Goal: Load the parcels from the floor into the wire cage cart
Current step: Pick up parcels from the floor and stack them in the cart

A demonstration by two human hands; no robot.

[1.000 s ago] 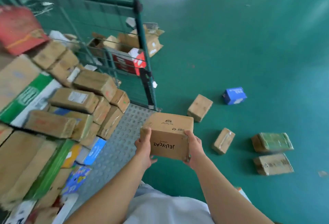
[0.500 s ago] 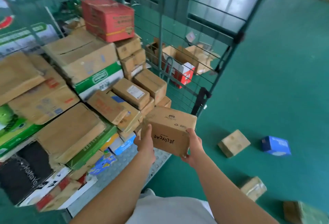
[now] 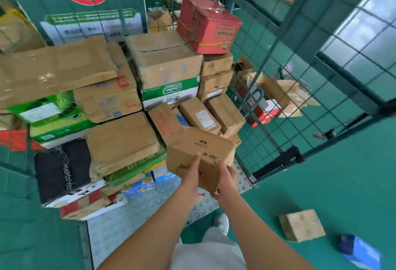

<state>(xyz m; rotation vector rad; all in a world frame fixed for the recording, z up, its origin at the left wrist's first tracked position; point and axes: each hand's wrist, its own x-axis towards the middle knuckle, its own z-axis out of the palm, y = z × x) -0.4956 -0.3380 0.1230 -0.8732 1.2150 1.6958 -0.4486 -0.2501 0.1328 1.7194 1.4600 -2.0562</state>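
Parcel [image 3: 200, 153] gripped between left hand [image 3: 190, 175] and right hand [image 3: 227, 178], held against stacked boxes [image 3: 167, 66] inside wire cage cart [image 3: 278, 106]. Two more parcels, brown parcel [image 3: 301, 224] and blue parcel [image 3: 360, 251], on floor [image 3: 342, 173].

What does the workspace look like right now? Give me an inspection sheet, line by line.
Surface: studded metal cart floor, bare at the front edge.
Job's things: Jellycat box held above the cart's front right corner; brown box and blue box lie on the green floor.
Clutter: stacked parcels fill the cart, red box on top.
Grips: left hand and right hand both grip the Jellycat box.
Cables: nothing seen.
Surroundings: green wire cage panels; flattened cartons beyond the mesh.
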